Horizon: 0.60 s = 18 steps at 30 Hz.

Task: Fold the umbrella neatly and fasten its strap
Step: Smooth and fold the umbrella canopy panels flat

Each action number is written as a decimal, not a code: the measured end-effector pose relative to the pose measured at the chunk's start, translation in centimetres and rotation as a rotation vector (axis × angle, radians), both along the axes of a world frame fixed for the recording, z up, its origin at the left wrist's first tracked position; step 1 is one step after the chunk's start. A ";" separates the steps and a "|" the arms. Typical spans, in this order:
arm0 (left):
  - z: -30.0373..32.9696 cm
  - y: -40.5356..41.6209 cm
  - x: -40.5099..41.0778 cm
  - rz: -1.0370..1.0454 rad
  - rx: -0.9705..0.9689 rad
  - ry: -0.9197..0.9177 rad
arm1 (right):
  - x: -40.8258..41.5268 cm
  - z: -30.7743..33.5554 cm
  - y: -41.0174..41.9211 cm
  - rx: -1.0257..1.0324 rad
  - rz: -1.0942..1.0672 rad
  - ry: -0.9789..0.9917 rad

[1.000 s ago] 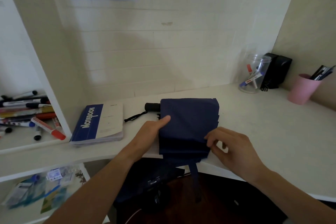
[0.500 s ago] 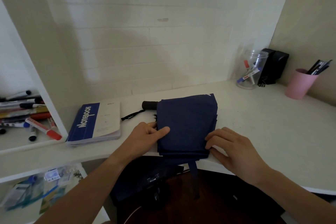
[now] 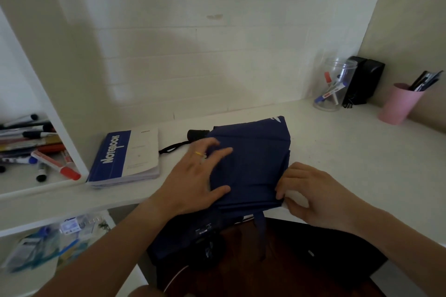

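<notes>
A navy blue umbrella (image 3: 253, 159) lies flat on the white desk (image 3: 350, 152), its canopy folded into a rough rectangle. Its black handle (image 3: 196, 134) sticks out at the far left, with a black wrist cord (image 3: 172, 147) trailing toward the notebook. The blue fastening strap (image 3: 261, 234) hangs down over the desk's front edge. My left hand (image 3: 195, 181) lies spread flat on the left side of the canopy, fingers apart. My right hand (image 3: 311, 193) pinches the fabric folds at the canopy's near right corner.
A blue and white notebook (image 3: 125, 157) lies left of the umbrella. Markers (image 3: 36, 152) fill the left shelf. A clear jar with pens (image 3: 333, 89), a black box (image 3: 362, 82) and a pink cup (image 3: 398, 103) stand at the back right. A dark chair (image 3: 313, 260) is below.
My left hand has gone from gripping the canopy's left edge to lying spread flat on the fabric. My right hand has slid to the near right corner. The camera has moved closer.
</notes>
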<state>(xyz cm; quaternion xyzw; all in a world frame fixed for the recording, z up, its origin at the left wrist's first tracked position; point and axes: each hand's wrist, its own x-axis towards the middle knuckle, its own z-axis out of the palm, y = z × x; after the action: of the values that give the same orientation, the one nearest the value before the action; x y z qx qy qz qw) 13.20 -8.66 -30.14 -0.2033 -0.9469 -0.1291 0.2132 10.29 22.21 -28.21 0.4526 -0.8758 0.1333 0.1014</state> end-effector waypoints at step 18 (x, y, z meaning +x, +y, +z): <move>-1.1 -0.7 -1.4 -0.186 -0.348 -0.342 | -3.9 -1.9 -2.8 0.398 -0.111 -0.222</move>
<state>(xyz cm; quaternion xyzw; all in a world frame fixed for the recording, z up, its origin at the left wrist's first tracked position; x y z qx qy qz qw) 11.79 -9.32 -31.22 -0.2984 -0.9543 -0.0160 -0.0010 6.37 19.43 -30.11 0.3973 -0.9143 0.0011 -0.0793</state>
